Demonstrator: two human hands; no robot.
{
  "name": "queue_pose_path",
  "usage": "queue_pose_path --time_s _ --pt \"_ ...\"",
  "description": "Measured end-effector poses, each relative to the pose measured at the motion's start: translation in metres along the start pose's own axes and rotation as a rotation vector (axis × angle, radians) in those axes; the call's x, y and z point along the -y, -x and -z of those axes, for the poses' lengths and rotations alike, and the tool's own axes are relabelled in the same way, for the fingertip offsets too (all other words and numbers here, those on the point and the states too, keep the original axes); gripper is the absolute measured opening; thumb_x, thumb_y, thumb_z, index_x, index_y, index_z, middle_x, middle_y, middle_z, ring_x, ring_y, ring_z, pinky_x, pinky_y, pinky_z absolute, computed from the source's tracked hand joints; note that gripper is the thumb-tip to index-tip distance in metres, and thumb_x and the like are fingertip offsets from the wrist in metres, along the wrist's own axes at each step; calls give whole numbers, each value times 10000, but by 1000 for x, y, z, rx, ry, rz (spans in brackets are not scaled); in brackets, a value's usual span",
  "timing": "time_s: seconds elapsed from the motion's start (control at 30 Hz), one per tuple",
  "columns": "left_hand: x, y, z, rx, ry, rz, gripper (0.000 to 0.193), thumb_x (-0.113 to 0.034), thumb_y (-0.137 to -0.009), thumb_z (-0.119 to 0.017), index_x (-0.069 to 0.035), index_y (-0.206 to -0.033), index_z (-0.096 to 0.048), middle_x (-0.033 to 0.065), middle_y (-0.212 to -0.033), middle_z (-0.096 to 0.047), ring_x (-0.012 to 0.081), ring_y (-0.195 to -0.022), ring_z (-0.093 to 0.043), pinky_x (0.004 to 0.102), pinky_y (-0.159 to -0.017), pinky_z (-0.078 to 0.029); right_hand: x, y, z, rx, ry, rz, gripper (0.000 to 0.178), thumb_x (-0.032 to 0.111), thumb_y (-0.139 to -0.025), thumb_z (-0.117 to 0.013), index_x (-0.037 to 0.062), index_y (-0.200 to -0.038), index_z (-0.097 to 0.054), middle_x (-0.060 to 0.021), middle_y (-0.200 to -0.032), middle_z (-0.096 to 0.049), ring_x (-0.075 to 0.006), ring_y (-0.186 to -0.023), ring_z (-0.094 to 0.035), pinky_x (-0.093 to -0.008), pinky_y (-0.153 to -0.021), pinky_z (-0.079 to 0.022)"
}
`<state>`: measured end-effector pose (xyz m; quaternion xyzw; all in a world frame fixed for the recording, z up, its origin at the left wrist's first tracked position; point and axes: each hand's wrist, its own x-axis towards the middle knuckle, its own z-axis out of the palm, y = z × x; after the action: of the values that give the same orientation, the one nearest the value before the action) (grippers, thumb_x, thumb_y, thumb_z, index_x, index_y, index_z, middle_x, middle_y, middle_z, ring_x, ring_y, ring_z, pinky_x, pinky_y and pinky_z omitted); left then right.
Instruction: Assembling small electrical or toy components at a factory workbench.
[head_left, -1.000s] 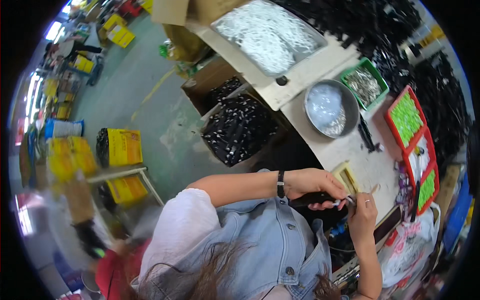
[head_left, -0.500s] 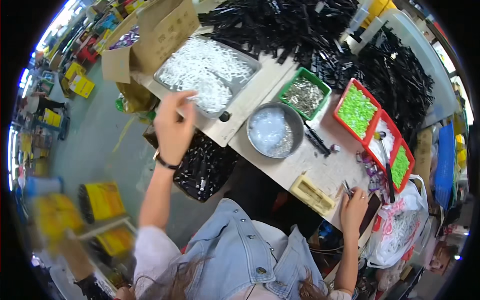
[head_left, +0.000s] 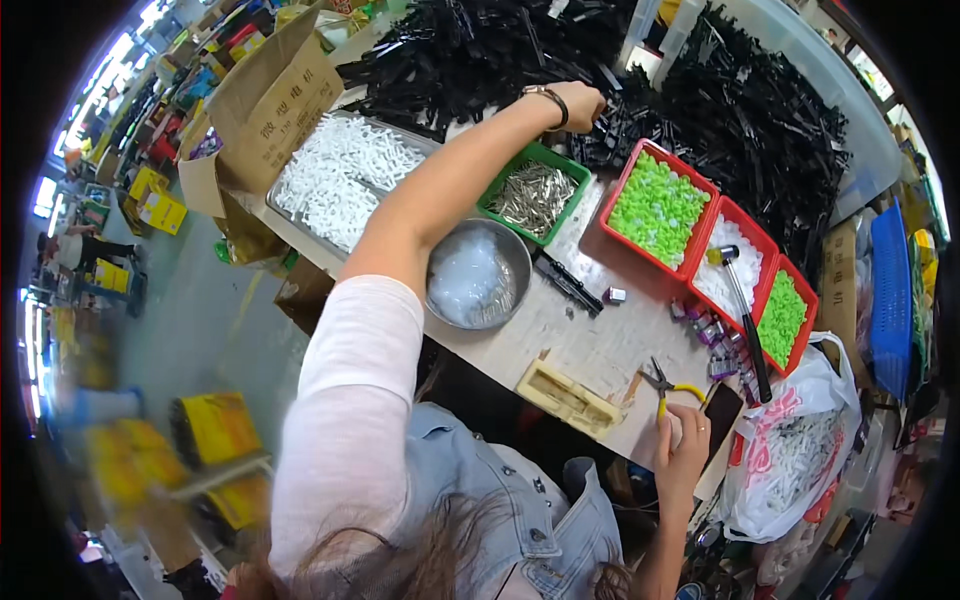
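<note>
My left arm stretches across the table, and my left hand (head_left: 578, 106) is at the edge of a heap of thin black plastic strips (head_left: 480, 60). Its fingers are curled closed; what they may hold is hidden. At the table's near right edge, my right hand (head_left: 684, 445) grips pliers (head_left: 655, 380) with yellow handles, their jaws pointing away. Left of the pliers lies a cream slotted block (head_left: 568, 398). Beyond it are an assembled black piece (head_left: 568, 284) and a small silvery-purple part (head_left: 614, 296). More small purple parts (head_left: 712, 335) lie beside the red trays.
A metal bowl (head_left: 432, 300), a green tray of metal pins (head_left: 548, 237) and red trays (head_left: 685, 268) of green and white bits stand on the table. A hammer (head_left: 748, 320) lies across the trays. A tray of white pieces (head_left: 330, 185) is at left, a plastic bag (head_left: 790, 480) at right.
My left hand has swung from beside the tray of white pieces far right, over the green tray to the black strips. The pliers in my right hand have turned and their handles spread.
</note>
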<state>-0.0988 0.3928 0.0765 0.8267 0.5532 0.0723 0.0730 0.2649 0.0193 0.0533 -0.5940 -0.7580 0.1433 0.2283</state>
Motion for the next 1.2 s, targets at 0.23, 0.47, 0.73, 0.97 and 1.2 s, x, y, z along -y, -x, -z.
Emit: queue_pose_path --time_s 0.23,0.47,0.73,0.97,1.2 --pt "-135 100 83 -140 -305 -169 148 -248 -721 -670 -160 -830 -715 97 -755 -692 283 -752 -687 422 -646 -536 79 -111 -55 83 -193 441 327 41 -798 -648 31 -1120 -595 -168 -1002 -622 -345 -958 -577 -416 -850 -466" --pt "-233 303 204 -767 -136 -697 149 -194 -659 -624 -73 -693 -544 35 -707 -491 185 -666 -506 280 -610 -409 70 -146 -122 211 175 543 259 54 -768 -613 24 -1026 -613 -158 -937 -626 -332 -931 -584 -393 -863 -466" --pt "-224 349 210 -590 -297 -492 151 -208 -681 -619 -67 -643 -580 25 -672 -529 164 -707 -537 287 -605 -410 91 -39 -46 95 -141 487 270 38 -715 -659 35 -984 -640 -129 -907 -636 -332 -867 -599 -408 -732 -488" --pt "-154 268 86 -137 -139 -281 35 -127 -684 -656 -97 -694 -642 90 -692 -628 288 -684 -655 398 -608 -506 80 -2 -63 16 -39 554 284 -11 -746 -649 38 -1025 -671 -139 -1004 -654 -325 -927 -617 -396 -794 -505" --pt "-171 237 -40 -119 59 -304 99 -112 -752 -639 -64 -838 -630 116 -869 -632 300 -854 -625 414 -685 -516 77 3 -66 -48 15 467 316 -8 -738 -654 55 -1047 -675 -120 -1104 -650 -297 -994 -625 -390 -860 -502"
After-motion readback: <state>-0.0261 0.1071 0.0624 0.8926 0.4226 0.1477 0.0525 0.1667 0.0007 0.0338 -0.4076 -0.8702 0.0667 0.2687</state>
